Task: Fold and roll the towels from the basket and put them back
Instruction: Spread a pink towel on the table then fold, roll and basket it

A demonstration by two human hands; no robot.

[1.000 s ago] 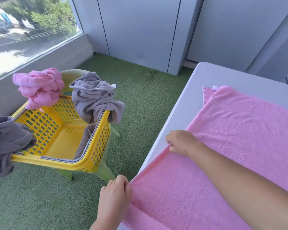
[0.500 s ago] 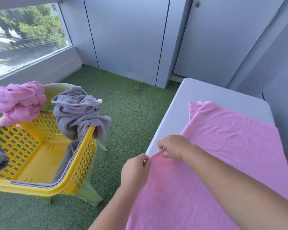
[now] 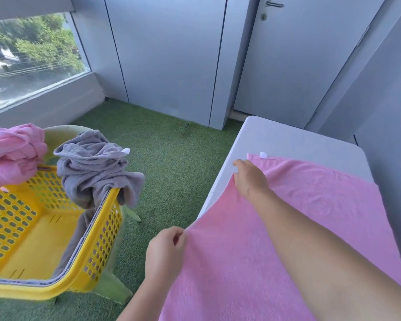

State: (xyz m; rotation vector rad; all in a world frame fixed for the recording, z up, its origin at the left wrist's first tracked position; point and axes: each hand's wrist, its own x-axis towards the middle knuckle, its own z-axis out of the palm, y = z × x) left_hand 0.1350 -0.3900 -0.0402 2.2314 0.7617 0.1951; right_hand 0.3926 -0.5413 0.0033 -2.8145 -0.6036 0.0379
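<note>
- Hands apart now: half a second ago both met at one spot on the towel's left edge. The right hand (image 3: 249, 179) has since gone up-frame along that edge, and the left hand (image 3: 166, 253) has come down-frame.
- View has tilted up; a door (image 3: 299, 54) with its handle now shows at top right.
- Pink towel (image 3: 322, 205) lies spread on the white table (image 3: 287, 137), right half of frame, folded double. A white tag (image 3: 263, 155) sits at its far corner.
- Left hand pinches the towel's left edge between thumb and fingers, lower centre, just off the table side.
- Right hand, fingers curled, grasps the same edge near the far corner. The edge runs straight and raised between the two hands.
- Yellow basket (image 3: 97, 246) at lower left, standing on a green stool (image 3: 116, 286).
- Grey towel (image 3: 95, 167) bunched over the basket's right rim, part hanging inside.
- Second pink towel (image 3: 12, 154) heaped on the far rim, at the left edge of frame.
- Green turf (image 3: 171, 170) covers the floor; window (image 3: 28, 56) at upper left.
</note>
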